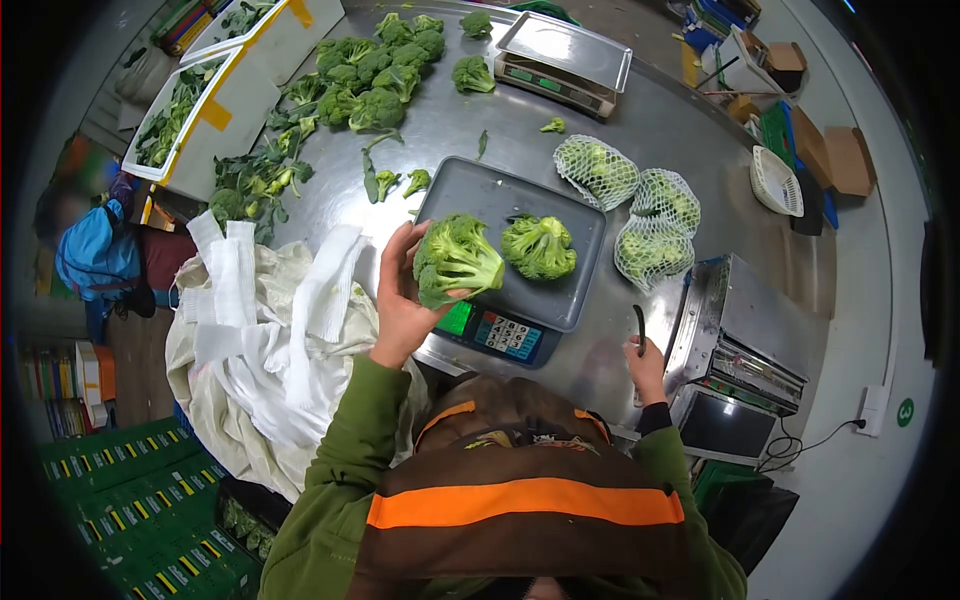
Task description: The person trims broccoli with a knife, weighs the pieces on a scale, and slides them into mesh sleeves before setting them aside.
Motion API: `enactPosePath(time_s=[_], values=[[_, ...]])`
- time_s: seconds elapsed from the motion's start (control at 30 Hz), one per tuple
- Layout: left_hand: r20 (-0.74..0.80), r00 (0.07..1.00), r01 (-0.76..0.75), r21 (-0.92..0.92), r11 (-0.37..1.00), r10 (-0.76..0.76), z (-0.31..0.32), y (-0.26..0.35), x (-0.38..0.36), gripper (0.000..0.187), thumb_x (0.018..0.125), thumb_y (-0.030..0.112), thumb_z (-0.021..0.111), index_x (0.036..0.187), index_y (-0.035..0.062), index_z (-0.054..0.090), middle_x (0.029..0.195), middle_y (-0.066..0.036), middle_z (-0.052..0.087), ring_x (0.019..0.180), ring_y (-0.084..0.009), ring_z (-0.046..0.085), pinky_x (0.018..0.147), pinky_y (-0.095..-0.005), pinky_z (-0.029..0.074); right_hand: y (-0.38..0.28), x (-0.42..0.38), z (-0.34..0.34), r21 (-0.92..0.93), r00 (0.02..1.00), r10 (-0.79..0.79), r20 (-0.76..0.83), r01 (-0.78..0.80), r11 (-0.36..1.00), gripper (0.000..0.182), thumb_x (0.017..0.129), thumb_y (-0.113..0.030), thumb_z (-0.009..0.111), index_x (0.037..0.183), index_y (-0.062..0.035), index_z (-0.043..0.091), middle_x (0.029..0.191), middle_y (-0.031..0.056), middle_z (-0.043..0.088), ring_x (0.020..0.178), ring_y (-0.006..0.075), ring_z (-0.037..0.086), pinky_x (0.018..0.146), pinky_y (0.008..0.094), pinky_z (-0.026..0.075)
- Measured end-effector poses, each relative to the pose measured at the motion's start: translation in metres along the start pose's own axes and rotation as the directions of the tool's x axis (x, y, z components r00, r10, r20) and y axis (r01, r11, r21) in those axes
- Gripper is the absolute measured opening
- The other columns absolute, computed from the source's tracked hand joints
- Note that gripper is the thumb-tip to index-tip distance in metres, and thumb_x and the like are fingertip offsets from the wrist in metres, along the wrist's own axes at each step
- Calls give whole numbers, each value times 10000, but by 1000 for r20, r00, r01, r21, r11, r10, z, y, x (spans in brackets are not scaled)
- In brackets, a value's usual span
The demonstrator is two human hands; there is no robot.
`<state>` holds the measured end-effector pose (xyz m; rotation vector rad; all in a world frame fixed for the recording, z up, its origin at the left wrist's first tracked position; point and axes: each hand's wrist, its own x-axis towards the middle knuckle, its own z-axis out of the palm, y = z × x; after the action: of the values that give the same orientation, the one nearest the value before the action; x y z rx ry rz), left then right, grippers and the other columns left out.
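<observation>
My left hand (400,300) is closed around a broccoli head (450,255), its cut stem side facing right. It is held above the left part of a digital scale's grey tray (565,305). A second broccoli head (540,248) lies on that tray. My right hand (645,368) grips a small knife with a dark curved blade (641,320), near the table's front edge. Most of its handle is hidden in the fingers. Beyond the scale's right side lie several broccoli heads in white foam nets (597,172).
A broccoli pile (370,75) lies at the back left, with leafy trimmings (255,180) nearby. White foam boxes (235,95) stand beyond. Flat nets (315,290) cover a sack at left. Another scale (560,65) sits behind; a metal wrapping machine (745,330) stands right. A person in blue (100,250) is far left.
</observation>
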<state>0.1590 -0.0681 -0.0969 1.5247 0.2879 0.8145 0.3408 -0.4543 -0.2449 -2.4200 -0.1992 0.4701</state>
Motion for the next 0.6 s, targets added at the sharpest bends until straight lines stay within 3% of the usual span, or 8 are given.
enactPosePath(time_s=[0.17, 0.23, 0.27, 0.33, 0.37, 0.43, 0.57, 0.6], values=[[24, 993, -115, 83, 990, 113, 0, -2, -2, 1040, 683, 114, 886, 1498, 108, 240, 1445, -173, 409, 1265, -299, 500, 1015, -406, 481, -4, 4, 10, 81, 999, -43, -3, 43, 996, 289, 836, -196, 710, 1050, -9, 656, 690, 68, 626, 625, 178, 601, 652, 323, 497], [55, 984, -178, 144, 973, 172, -3, -4, -3, 1036, 693, 139, 885, 1499, 109, 234, 1444, -176, 412, 1271, -306, 496, 1029, -411, 463, -13, 8, 7, 6, 995, 34, 97, -35, 999, 351, 827, -202, 721, 1111, -14, 637, 843, 110, 649, 746, 209, 629, 722, 326, 505], [49, 984, -179, 144, 973, 174, -4, -5, -4, 1036, 693, 139, 885, 1499, 109, 234, 1444, -176, 412, 1271, -306, 496, 1029, -411, 463, -10, 11, 10, 3, 995, 29, 98, -30, 1000, 351, 827, -202, 721, 1111, -14, 637, 843, 110, 649, 746, 209, 629, 722, 326, 505], [61, 979, -200, 144, 969, 193, -5, -7, -5, 950, 726, 111, 860, 1476, 57, 279, 1451, -179, 424, 1298, -285, 481, 1068, -385, 428, 0, 15, 18, -300, 940, -324, -111, 279, 912, 426, 824, -194, 721, 1195, -26, 597, 1052, 150, 615, 882, 243, 616, 799, 338, 498], [57, 980, -199, 145, 969, 193, -5, -7, -6, 950, 726, 111, 860, 1476, 57, 279, 1451, -179, 424, 1298, -285, 481, 1068, -385, 428, -16, 15, 15, -302, 939, -327, -108, 282, 911, 426, 824, -194, 721, 1195, -26, 597, 1052, 150, 615, 882, 243, 616, 799, 338, 498], [51, 982, -189, 142, 972, 183, -4, -7, -7, 928, 719, 127, 868, 1453, 46, 306, 1441, -181, 431, 1288, -282, 491, 1068, -382, 430, -55, 16, 8, 2, 968, -224, -115, 226, 974, 468, 829, -179, 710, 1245, -25, 559, 1169, 162, 555, 991, 263, 582, 864, 356, 480], [72, 989, -140, 120, 983, 132, -1, -9, -9, 962, 687, 117, 887, 1447, 71, 299, 1444, -171, 430, 1279, -289, 494, 1061, -407, 429, -111, 8, -6, 6, 937, -341, -74, 342, 940, 423, 832, -185, 710, 1191, -11, 571, 1130, 150, 573, 988, 289, 590, 863, 393, 481], [33, 998, -45, 28, 999, 44, -1, -8, -10, 894, 699, 77, 866, 1418, 47, 336, 1421, -168, 450, 1262, -270, 508, 1059, -389, 434, -100, 11, -4, 11, 936, -341, -82, 343, 939, 423, 832, -185, 710, 1191, -11, 571, 1130, 150, 573, 988, 289, 590, 863, 393, 481]])
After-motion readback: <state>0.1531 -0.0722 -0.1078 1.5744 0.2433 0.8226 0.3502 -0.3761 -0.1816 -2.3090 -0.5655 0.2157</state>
